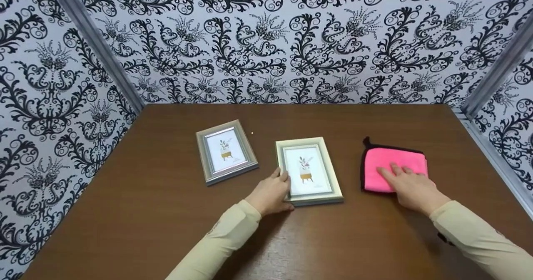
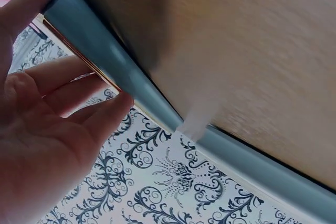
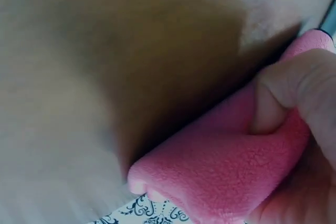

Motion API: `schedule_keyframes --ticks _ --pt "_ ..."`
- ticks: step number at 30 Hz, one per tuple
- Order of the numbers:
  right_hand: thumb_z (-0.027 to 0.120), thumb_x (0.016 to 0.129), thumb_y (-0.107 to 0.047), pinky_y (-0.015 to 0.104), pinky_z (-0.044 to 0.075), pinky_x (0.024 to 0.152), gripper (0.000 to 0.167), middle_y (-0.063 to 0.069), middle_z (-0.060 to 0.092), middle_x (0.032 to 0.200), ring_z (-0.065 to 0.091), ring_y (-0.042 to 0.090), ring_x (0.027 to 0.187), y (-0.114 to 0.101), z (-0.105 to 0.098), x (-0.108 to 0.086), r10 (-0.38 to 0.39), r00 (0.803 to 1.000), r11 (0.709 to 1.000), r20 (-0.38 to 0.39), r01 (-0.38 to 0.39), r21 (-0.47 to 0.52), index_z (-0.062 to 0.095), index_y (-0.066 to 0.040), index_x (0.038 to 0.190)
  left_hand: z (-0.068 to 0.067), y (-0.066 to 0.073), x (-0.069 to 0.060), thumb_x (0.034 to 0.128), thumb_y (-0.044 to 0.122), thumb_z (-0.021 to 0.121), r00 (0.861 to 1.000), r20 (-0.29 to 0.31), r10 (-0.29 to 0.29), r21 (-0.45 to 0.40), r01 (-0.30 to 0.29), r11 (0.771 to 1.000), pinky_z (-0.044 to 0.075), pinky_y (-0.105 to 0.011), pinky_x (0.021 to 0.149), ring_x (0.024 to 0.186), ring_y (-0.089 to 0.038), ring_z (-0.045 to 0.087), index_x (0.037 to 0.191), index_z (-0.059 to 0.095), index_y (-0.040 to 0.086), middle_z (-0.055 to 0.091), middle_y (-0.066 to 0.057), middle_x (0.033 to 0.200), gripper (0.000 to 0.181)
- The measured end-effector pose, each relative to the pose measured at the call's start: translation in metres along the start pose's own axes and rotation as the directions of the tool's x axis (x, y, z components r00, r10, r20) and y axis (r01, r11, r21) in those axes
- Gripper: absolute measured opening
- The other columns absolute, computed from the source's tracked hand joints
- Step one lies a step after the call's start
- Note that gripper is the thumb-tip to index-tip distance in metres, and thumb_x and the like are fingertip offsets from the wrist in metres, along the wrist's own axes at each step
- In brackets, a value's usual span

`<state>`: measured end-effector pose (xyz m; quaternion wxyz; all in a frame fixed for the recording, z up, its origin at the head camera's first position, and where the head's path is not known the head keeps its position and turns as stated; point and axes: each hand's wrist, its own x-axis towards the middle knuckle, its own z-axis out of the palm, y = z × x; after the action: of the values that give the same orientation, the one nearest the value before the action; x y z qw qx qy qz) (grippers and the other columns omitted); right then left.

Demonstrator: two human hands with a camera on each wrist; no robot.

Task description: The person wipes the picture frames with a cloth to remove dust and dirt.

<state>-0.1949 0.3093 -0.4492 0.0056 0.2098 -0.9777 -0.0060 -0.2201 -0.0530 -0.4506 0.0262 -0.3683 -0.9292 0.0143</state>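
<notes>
A cream picture frame (image 1: 307,169) with a small plant print lies face up near the middle of the table. My left hand (image 1: 270,193) holds its lower left corner, the thumb at the bottom edge and the fingers along the left side. The left wrist view shows the grey-blue side of the frame (image 2: 102,40) against thumb and fingertips. On the right lies a folded pink cloth (image 1: 385,157) with black trim. My right hand (image 1: 416,192) grips its near right part; in the right wrist view the thumb (image 3: 270,98) sinks into the bunched cloth. Some right fingertips are hidden there.
A second picture frame (image 1: 227,152), beige-grey with a similar print, lies tilted to the left of the cream one. The brown wooden table (image 1: 166,230) meets patterned walls (image 1: 250,43) at the back and both sides, with grey metal posts at the corners.
</notes>
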Motion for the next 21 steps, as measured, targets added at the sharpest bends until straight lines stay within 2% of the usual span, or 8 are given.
schedule_keyframes --ticks 5,10,14,17,21 --pt "0.068 0.08 -0.001 0.066 0.048 0.072 0.052 0.041 0.048 0.124 0.05 0.059 0.106 -0.003 0.003 0.001 0.0 1.0 1.0 -0.03 0.0 -0.001 0.051 0.004 0.13 0.002 0.007 0.001 0.073 0.045 0.081 0.999 -0.019 0.041 0.031 -0.04 0.999 0.054 -0.037 0.082 0.12 -0.04 0.052 0.117 0.062 -0.005 0.06 -0.015 0.119 0.069" --pt "0.067 0.08 0.007 0.063 0.048 0.078 0.049 0.042 0.05 0.12 0.052 0.058 0.105 0.002 -0.001 0.003 -0.036 0.999 0.999 -0.027 0.037 0.024 0.053 0.007 0.127 -0.001 0.012 0.004 0.0733 0.045 0.081 0.999 -0.008 0.054 0.037 -0.054 0.998 0.051 -0.036 0.09 0.12 -0.039 0.052 0.119 0.061 -0.006 0.059 -0.017 0.124 0.072" --pt "0.062 0.08 0.01 0.06 0.045 0.087 0.046 0.037 0.055 0.119 0.055 0.053 0.107 0.011 -0.017 0.006 -0.077 0.997 0.992 0.01 0.076 0.105 0.057 0.005 0.125 -0.004 0.019 0.005 0.0745 0.045 0.081 0.998 0.016 0.06 0.035 -0.061 0.998 0.048 -0.035 0.094 0.123 -0.039 0.049 0.123 0.059 -0.007 0.056 -0.018 0.129 0.075" --pt "0.059 0.078 0.011 0.058 0.045 0.09 0.046 0.029 0.06 0.117 0.057 0.047 0.107 0.021 -0.031 0.009 -0.118 0.993 0.977 0.018 0.113 0.181 0.059 0.004 0.123 -0.005 0.024 0.005 0.0746 0.046 0.08 0.997 0.023 0.072 0.04 -0.073 0.997 0.048 -0.035 0.093 0.124 -0.039 0.049 0.124 0.058 -0.007 0.056 -0.018 0.13 0.076" --pt "0.061 0.074 0.011 0.054 0.051 0.079 0.047 0.025 0.065 0.106 0.063 0.038 0.089 0.036 -0.051 0.016 -0.15 0.989 0.954 0.011 0.142 0.263 0.06 0.007 0.121 -0.006 0.031 0.004 0.0739 0.047 0.081 0.995 0.017 0.094 0.043 -0.094 0.995 0.049 -0.035 0.092 0.123 -0.039 0.05 0.122 0.062 -0.004 0.057 -0.017 0.128 0.072"
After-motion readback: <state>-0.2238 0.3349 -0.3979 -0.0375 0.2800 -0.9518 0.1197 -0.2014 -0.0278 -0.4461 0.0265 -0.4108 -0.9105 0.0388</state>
